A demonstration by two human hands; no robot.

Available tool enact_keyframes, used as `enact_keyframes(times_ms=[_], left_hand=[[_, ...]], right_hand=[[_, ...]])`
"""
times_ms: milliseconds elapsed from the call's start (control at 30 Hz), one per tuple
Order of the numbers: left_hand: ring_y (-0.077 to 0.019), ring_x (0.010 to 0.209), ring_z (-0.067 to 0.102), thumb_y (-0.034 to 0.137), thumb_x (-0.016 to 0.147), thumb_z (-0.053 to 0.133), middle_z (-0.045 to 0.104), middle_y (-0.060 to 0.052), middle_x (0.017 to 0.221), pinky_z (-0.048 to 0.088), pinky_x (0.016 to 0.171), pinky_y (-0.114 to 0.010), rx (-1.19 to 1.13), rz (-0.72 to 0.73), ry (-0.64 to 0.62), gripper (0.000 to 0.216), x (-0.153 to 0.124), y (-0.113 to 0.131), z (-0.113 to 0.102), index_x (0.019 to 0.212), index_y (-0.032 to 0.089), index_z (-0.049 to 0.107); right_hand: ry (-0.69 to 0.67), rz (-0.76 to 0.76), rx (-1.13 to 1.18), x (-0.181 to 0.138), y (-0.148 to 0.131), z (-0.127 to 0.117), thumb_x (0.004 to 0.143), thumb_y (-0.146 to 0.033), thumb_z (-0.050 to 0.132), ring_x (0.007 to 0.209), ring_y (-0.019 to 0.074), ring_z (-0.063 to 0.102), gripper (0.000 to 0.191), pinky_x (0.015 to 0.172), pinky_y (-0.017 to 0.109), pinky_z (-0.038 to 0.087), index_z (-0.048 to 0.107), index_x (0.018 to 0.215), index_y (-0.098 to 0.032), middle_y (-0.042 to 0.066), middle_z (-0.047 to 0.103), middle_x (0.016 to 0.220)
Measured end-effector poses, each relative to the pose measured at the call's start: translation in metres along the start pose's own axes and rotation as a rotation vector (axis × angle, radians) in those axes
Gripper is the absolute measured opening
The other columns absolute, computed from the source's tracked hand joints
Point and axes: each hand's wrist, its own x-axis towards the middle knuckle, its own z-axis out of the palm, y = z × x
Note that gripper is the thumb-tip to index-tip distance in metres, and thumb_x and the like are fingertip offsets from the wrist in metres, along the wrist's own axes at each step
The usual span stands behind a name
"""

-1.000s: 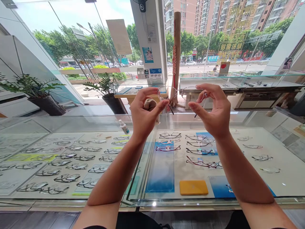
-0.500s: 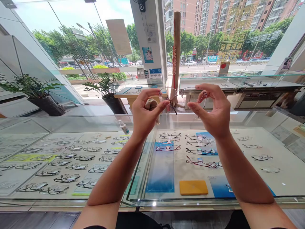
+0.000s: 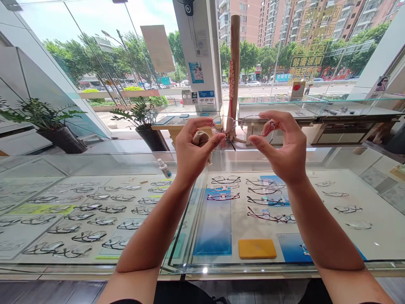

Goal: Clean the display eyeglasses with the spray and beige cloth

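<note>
A pair of thin-rimmed eyeglasses (image 3: 234,123) is held up above the glass counter, its lenses facing the window. My left hand (image 3: 194,150) pinches the left rim between thumb and forefinger. At the right end of the frame, the thumb and fingers of my right hand (image 3: 286,147) curl around the rim and hinge. One dark temple tip hangs down near the left lens. Behind my left hand shows a bunched beige cloth (image 3: 201,138); its remaining fingers are hidden, so I cannot see how the cloth is held.
Below my arms, a glass display counter (image 3: 190,268) holds rows of spectacles (image 3: 89,236) and a yellow case (image 3: 257,248). A small spray bottle (image 3: 164,168) stands left of my left forearm. Beyond are potted plants (image 3: 63,133), a wooden post (image 3: 234,63) and another display counter (image 3: 344,112).
Both hands and the eyeglasses stay almost exactly in place. Outside the window, a small figure now shows beside the red-dotted sign.
</note>
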Motion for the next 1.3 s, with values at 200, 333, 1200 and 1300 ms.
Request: enact_keyframes(times_ms=[200, 333, 1200, 1300], left_hand=[[-0.0101, 0.062, 0.053, 0.057, 0.078, 0.102, 0.081, -0.002, 0.105, 0.037, 0.051, -0.03, 0.01, -0.001, 0.013, 0.049, 0.0, 0.0, -0.001, 0.109, 0.029, 0.079], [-0.0115, 0.067, 0.056, 0.056, 0.078, 0.102, 0.08, -0.003, 0.105, 0.041, 0.055, -0.029, 0.014, 0.007, 0.043, 0.049, -0.002, -0.001, -0.001, 0.109, 0.028, 0.078], [-0.0194, 0.094, 0.069, 0.054, 0.085, 0.098, 0.076, -0.005, 0.115, 0.052, 0.066, -0.03, 0.133, 0.09, 0.093, 0.047, -0.005, -0.001, -0.003, 0.119, 0.03, 0.077], [-0.0169, 0.086, 0.066, 0.055, 0.084, 0.099, 0.077, -0.004, 0.113, 0.051, 0.065, -0.03, 0.126, 0.081, 0.094, 0.045, -0.003, -0.002, -0.003, 0.115, 0.029, 0.078]], right_hand=[[-0.029, 0.009, -0.056, 0.002, -0.001, -0.003, 0.097, -0.057, 0.083, 0.103, 0.0272, 0.071, 0.039, 0.103, 0.052, 0.06, 0.075, 0.13, -0.037, 0.003, 0.074, 0.111], [-0.038, 0.013, -0.079, 0.004, -0.001, -0.006, 0.098, -0.053, 0.082, 0.111, 0.0283, 0.071, 0.037, 0.104, 0.052, 0.06, 0.077, 0.13, -0.036, 0.004, 0.075, 0.116], [-0.038, 0.003, -0.21, 0.0, 0.007, -0.003, 0.098, -0.049, 0.083, 0.111, 0.0282, 0.069, 0.041, 0.103, 0.053, 0.06, 0.079, 0.136, -0.034, 0.006, 0.07, 0.115], [-0.038, -0.014, -0.222, 0.0, 0.007, -0.004, 0.098, -0.05, 0.083, 0.111, 0.0283, 0.069, 0.041, 0.103, 0.053, 0.06, 0.079, 0.136, -0.034, 0.006, 0.069, 0.116]])
